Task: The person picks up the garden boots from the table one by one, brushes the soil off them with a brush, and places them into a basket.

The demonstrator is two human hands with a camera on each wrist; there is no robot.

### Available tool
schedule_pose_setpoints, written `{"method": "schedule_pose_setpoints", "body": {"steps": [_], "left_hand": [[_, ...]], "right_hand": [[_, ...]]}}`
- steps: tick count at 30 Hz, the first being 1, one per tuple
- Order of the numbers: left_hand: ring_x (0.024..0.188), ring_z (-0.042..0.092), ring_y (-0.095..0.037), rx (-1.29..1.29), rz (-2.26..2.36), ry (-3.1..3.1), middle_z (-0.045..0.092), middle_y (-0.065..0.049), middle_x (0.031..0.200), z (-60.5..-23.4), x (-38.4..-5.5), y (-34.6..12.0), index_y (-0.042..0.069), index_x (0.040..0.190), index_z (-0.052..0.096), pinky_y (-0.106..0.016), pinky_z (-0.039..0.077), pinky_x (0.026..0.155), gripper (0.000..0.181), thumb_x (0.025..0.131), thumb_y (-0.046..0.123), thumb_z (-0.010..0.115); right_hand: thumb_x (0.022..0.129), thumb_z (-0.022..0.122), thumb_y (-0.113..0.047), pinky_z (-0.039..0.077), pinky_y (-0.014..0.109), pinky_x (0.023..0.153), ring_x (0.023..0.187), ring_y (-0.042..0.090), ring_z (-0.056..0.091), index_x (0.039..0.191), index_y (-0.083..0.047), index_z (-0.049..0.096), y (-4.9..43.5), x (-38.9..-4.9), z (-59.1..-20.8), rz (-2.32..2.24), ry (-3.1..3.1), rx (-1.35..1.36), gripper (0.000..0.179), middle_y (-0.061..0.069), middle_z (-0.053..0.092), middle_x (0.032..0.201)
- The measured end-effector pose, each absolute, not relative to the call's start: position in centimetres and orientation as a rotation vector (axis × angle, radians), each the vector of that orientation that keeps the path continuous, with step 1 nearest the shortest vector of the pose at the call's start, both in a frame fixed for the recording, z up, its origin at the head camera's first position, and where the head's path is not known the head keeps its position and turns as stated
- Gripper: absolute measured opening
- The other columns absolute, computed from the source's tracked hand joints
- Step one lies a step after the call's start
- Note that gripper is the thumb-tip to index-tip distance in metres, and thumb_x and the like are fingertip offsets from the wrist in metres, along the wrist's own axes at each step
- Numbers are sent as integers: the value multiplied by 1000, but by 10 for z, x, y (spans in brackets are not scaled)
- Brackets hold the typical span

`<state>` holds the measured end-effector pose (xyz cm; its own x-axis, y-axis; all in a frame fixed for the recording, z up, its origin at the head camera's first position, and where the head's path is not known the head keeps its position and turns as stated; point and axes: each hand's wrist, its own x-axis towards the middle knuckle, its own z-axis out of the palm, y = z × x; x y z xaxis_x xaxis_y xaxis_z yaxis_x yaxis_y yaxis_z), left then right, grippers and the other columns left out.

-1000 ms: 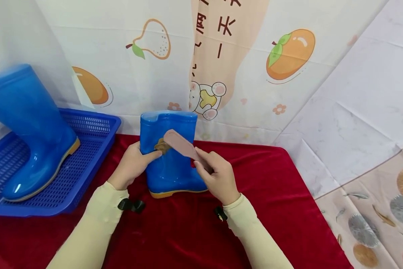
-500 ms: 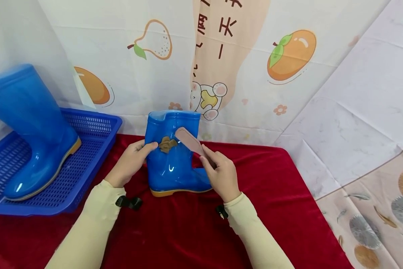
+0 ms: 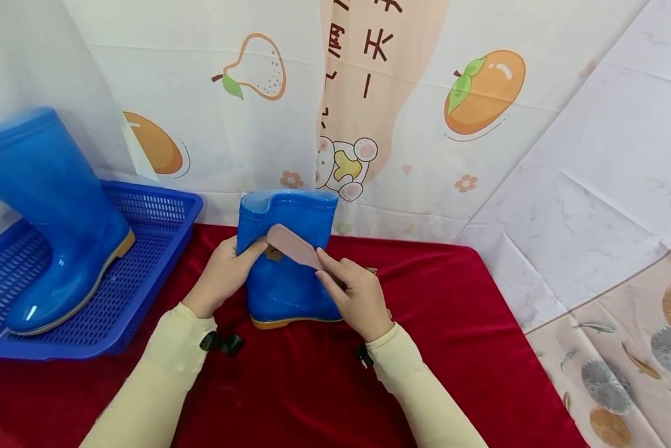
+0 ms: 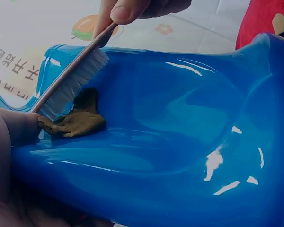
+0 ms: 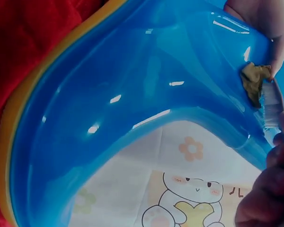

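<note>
Surface [image 3: 290,398] red-covered; held boot [image 3: 290,295] upright on it, foot pointing right. Left grip [image 3: 222,274] clasps the boot's left edge; right grip [image 3: 356,298], in front of the boot's right side, pinches the brush [image 3: 293,246]. Brush's long axis slants up-left across the boot, bristles [image 4: 75,82] facing it. Brown clump [image 4: 80,124] on boot, by brush tip, nearer left grip.

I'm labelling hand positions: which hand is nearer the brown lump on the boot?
Left. The left hand grips the boot, its thumb at the brown lump; the right hand is farther toward the toe, holding the brush.
</note>
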<state>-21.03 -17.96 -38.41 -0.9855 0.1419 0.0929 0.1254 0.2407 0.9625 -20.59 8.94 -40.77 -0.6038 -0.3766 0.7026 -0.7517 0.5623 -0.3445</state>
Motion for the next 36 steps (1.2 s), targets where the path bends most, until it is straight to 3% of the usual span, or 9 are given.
{"method": "schedule_pose_setpoints", "body": {"steps": [8, 13, 20, 23, 27, 30, 33, 36], "left_hand": [[121, 64, -43, 155, 1908, 2583, 64, -23, 136, -386, -213, -185, -1, 143, 56, -59, 50, 104, 66, 106, 53, 51], [117, 67, -42, 85, 1919, 2585, 67, -24, 132, -391, -217, -188, -2, 140, 59, -57, 53, 100, 67, 105, 54, 53], [120, 65, -44, 47, 1935, 2640, 64, -25, 136, -394, -217, -189, -1, 145, 54, -59, 51, 102, 66, 106, 52, 52], [120, 65, -45, 64, 1932, 2678, 62, -24, 138, -396, -218, -189, 1, 147, 52, -60, 52, 100, 63, 106, 49, 53], [112, 69, -42, 128, 1878, 2768, 68, -23, 129, -395, -217, -184, 0, 140, 58, -57, 56, 95, 56, 106, 44, 56], [107, 71, -40, 165, 1851, 2825, 71, -22, 123, -394, -216, -180, 0, 134, 62, -56, 57, 93, 50, 106, 41, 57], [108, 71, -41, 151, 1857, 2835, 70, -23, 126, -392, -216, -180, -1, 134, 61, -57, 57, 94, 51, 106, 42, 56], [112, 69, -44, 124, 1885, 2807, 67, -24, 131, -391, -216, -182, -1, 139, 58, -58, 55, 95, 55, 107, 43, 55]], "right_hand": [[97, 75, -22, 38, 22, 50, 59, 6, 44, 137, -18, 69, 90, -203, -404, 826, -2351, 808, 41, -5, 61, 70], [98, 74, -27, 44, 21, 52, 60, 4, 51, 136, -18, 70, 91, -201, -403, 822, -2456, 744, 40, -2, 78, 90], [96, 73, -26, 49, 22, 53, 62, 6, 56, 134, -18, 72, 94, -201, -404, 837, -2439, 711, 39, -1, 79, 95], [97, 72, -24, 58, 23, 65, 71, 8, 65, 137, -18, 69, 94, -202, -406, 844, -2345, 746, 41, 2, 79, 107], [98, 72, -19, 54, 20, 62, 68, 7, 60, 142, -15, 64, 92, -203, -406, 851, -2228, 856, 45, 0, 76, 94], [97, 74, -18, 42, 17, 53, 61, 4, 46, 143, -15, 64, 91, -202, -407, 813, -2238, 957, 47, -5, 62, 74], [97, 74, -20, 43, 15, 54, 61, 3, 46, 142, -18, 64, 90, -203, -409, 768, -2318, 1013, 46, -6, 61, 72], [98, 74, -22, 47, 14, 56, 62, 2, 51, 141, -20, 65, 92, -205, -409, 756, -2391, 1009, 45, -5, 72, 79]]}}
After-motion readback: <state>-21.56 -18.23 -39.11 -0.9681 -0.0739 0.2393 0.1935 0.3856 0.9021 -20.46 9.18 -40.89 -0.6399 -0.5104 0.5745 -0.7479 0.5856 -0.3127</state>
